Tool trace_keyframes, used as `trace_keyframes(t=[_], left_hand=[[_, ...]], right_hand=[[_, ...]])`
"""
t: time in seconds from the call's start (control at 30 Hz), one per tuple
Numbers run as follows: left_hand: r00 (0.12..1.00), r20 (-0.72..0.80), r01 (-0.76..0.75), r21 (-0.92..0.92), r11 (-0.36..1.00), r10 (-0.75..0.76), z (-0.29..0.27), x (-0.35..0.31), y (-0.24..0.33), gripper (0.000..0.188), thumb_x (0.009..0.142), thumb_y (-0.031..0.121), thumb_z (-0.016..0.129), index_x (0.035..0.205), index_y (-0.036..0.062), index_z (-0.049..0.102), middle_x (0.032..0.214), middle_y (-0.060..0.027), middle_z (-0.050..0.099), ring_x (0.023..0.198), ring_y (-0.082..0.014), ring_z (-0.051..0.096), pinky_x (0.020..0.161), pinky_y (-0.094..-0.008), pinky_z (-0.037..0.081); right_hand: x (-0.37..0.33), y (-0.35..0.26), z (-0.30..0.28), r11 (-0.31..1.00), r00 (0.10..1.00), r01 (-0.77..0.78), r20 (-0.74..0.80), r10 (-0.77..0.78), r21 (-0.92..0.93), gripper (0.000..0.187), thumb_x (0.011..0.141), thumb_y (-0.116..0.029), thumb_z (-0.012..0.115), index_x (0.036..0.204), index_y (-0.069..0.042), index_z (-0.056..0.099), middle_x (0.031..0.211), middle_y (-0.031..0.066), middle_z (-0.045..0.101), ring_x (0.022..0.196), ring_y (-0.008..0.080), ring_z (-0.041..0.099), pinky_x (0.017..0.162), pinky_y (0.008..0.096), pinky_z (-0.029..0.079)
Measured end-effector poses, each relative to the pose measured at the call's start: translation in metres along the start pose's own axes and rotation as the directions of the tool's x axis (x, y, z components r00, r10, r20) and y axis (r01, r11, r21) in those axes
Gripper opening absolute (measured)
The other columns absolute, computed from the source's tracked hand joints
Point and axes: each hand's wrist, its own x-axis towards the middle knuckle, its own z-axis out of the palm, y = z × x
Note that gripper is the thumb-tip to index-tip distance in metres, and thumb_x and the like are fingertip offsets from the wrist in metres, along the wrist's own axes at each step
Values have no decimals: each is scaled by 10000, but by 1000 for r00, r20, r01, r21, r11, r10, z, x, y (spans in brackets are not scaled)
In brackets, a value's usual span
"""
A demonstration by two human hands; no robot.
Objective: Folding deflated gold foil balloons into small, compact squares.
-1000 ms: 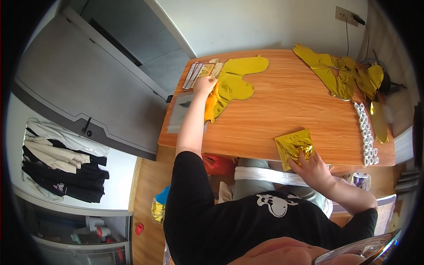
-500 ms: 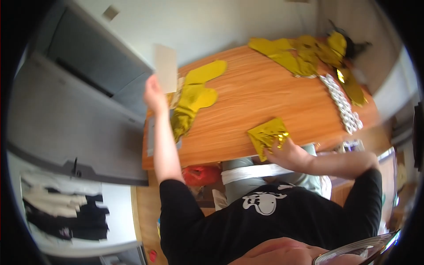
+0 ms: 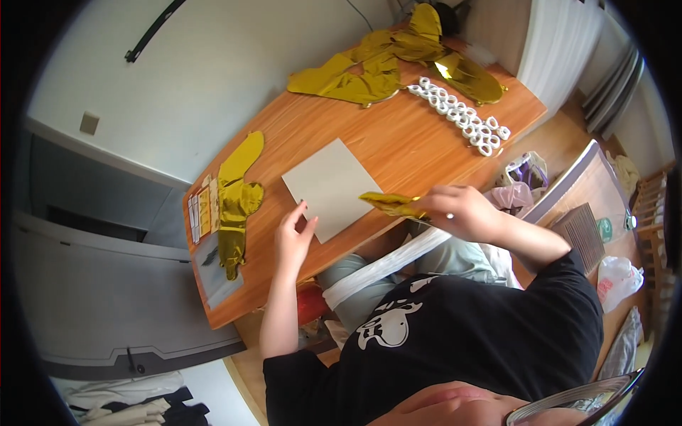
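A folded gold foil balloon (image 3: 392, 204) is pinched in my right hand (image 3: 458, 211), over the near edge of the wooden table. Beside it a plain beige card (image 3: 334, 186) lies flat on the tabletop. My left hand (image 3: 293, 238) is at the card's left edge, thumb and fingers apart; whether it touches the card I cannot tell. To the left, another flat gold foil balloon (image 3: 233, 206) is spread out. More gold foil balloons (image 3: 348, 74) lie in a loose heap at the far side.
White rings (image 3: 462, 117) lie in rows toward the table's right end. Small packets (image 3: 204, 213) and a grey sheet (image 3: 217, 280) rest at the left end of the table (image 3: 298, 135). Bags (image 3: 522, 181) and a cardboard piece (image 3: 577, 238) stand off to the right.
The beige card, formerly held up at the left by my left hand, now lies on the table before me. My left hand has drawn back; my right hand has lifted the folded foil slightly.
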Motion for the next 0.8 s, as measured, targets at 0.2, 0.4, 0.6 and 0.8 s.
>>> trace_keyframes(t=[0.2, 0.4, 0.6, 0.8], left_hand=[[996, 23, -90, 365, 927, 88, 26, -9, 45, 476, 864, 303, 812, 1260, 57, 718, 1424, -181, 589, 1304, -352, 553, 1104, -446, 445], [942, 102, -336, 352, 874, 321, 57, 75, 120, 366, 895, 311, 779, 1183, 87, 740, 1355, -160, 648, 1272, -343, 604, 1066, -439, 491], [781, 70, -603, 343, 720, 620, 190, 224, 160, 306, 916, 207, 725, 1214, 136, 719, 1211, -85, 682, 1162, -308, 636, 1001, -425, 516], [773, 60, -598, 401, 694, 632, 224, 267, 165, 92, 937, 191, 718, 1011, 142, 742, 1098, -35, 680, 1056, -263, 639, 923, -429, 524]], right_hand=[[-96, 33, -10, 576, 743, -263, -218, 633, 774, 163, 1020, -9, 582, 1180, -26, 611, 930, -39, 583, 817, 37, 541, 713, 207, 444], [-126, 60, -36, 464, 500, -121, -350, 792, 878, 337, 1017, -9, 533, 1352, -16, 571, 1171, 45, 687, 974, 92, 643, 866, 245, 511], [-155, 66, -38, 439, 476, -116, -338, 812, 891, 408, 1014, 6, 533, 1421, -7, 520, 1264, 98, 659, 1159, 161, 641, 989, 303, 520], [-195, 35, -33, 489, 349, -39, -447, 824, 871, 397, 1028, -14, 550, 1424, -28, 523, 1264, 76, 654, 1111, 159, 656, 972, 301, 528]])
